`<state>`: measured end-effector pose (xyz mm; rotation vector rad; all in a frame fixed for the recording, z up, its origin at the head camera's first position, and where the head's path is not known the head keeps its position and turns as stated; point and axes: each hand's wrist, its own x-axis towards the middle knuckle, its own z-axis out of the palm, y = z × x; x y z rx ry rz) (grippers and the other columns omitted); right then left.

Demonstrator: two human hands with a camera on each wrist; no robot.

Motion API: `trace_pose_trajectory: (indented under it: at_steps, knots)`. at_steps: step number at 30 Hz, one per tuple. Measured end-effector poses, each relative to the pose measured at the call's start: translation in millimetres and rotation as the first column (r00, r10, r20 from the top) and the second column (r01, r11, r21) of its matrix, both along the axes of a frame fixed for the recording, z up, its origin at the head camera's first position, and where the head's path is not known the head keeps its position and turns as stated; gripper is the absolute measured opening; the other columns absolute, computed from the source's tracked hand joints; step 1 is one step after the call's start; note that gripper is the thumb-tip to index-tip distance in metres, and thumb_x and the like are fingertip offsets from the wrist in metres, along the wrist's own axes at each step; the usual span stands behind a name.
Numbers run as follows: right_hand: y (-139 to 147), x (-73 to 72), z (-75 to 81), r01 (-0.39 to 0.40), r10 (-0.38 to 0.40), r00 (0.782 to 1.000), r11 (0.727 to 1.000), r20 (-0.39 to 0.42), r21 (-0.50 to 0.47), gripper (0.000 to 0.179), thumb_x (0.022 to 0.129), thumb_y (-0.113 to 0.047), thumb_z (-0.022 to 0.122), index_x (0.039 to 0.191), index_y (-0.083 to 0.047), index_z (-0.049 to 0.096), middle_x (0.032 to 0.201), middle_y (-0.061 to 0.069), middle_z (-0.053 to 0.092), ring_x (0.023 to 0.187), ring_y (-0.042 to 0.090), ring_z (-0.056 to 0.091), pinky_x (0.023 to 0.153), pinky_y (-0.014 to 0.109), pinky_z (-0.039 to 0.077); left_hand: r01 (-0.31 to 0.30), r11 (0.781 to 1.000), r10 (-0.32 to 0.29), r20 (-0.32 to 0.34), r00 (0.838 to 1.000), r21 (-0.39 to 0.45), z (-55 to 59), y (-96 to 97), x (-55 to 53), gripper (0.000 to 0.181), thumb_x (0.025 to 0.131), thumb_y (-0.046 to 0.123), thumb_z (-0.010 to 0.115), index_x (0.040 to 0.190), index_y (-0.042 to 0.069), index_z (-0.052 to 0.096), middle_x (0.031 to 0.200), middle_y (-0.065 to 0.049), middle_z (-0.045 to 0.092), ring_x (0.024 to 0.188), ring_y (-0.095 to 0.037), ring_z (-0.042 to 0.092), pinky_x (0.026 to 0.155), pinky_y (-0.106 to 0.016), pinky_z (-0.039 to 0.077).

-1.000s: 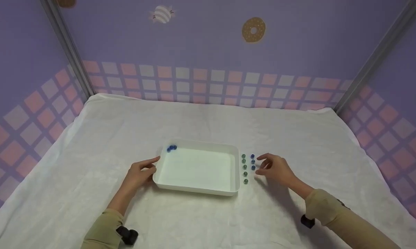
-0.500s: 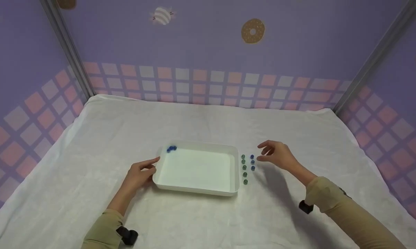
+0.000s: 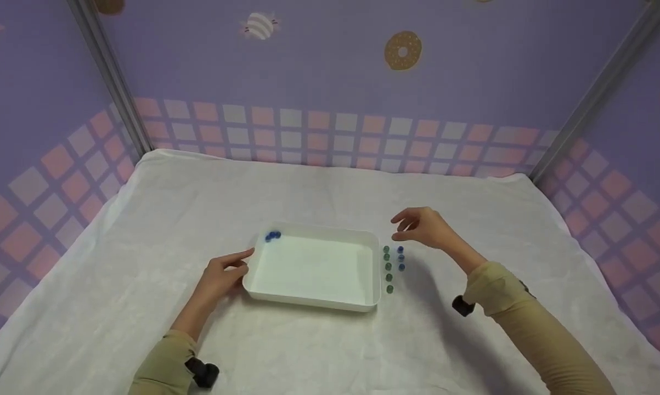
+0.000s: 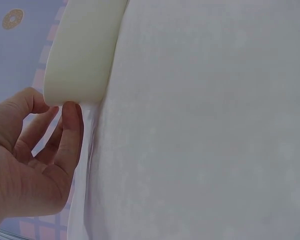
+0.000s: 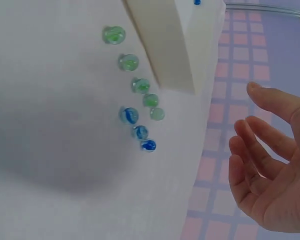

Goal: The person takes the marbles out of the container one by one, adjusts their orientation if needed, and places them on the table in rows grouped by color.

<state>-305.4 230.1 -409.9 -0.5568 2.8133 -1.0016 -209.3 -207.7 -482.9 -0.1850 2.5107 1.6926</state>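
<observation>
A shallow white tray [image 3: 313, 304] lies on the cloth, three blue marbles [image 3: 272, 236] gathered in its far left corner. My left hand [image 3: 223, 277] touches the tray's left outer wall with its fingertips; the left wrist view shows them at the wall's end. Beyond the tray's right side runs a column of several green marbles [image 3: 389, 266], with three blue marbles [image 3: 401, 258] in a shorter column beside it. My right hand [image 3: 423, 226] hovers above and behind those columns. Its fingers bend loosely, and the right wrist view shows nothing between thumb and fingers [image 5: 260, 145].
White cloth [image 3: 319, 356] covers the table. Purple walls [image 3: 330, 66] with a pink and white checked band enclose its back and sides, with grey metal posts [image 3: 113, 82] at the corners. A small black device [image 3: 202, 373] sits at each wrist.
From beside the blue marbles my right hand has risen and moved away toward the back, then a little left. The left hand, tray and marbles have stayed put.
</observation>
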Motion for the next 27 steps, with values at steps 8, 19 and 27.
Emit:
trace_pose_trajectory:
  at_steps: [8,19,27]
  knots:
    - [-28,-24.0,11.8,-0.152,0.151,0.988,0.988,0.026,0.021,0.032,0.085,-0.02,0.078,0.115,-0.01,0.072,0.103,0.013,0.073,0.089,0.025,0.069,0.08,0.037,0.057,0.007,1.0,-0.007,0.016,1.0,0.022,1.1,-0.5,-1.7,0.045,0.098,0.01,0.052,0.142,0.015,0.055,0.12,-0.016,0.055,0.074,-0.011,0.052,0.067,-0.025,0.048]
    - [-69,-56.1,10.9,-0.352,0.35,0.935,0.936,0.063,0.028,0.027,0.09,-0.011,0.072,0.116,-0.011,0.072,0.105,0.012,0.072,0.098,0.023,0.068,0.088,0.037,0.056,-0.009,1.0,0.009,0.006,1.0,-0.006,1.2,-1.6,0.2,0.046,0.097,0.009,0.051,0.142,0.016,0.055,0.116,-0.015,0.059,0.074,-0.012,0.052,0.066,-0.025,0.047]
    - [-105,-70.1,8.5,-0.433,0.433,0.901,0.901,-0.01,0.003,0.028,0.089,-0.005,0.07,0.117,-0.01,0.071,0.105,0.016,0.072,0.099,0.025,0.069,0.089,0.039,0.056,-0.008,1.0,0.008,-0.002,1.0,0.013,2.3,1.4,1.5,0.045,0.097,0.01,0.053,0.142,0.015,0.056,0.118,-0.016,0.058,0.071,-0.012,0.05,0.064,-0.026,0.046]
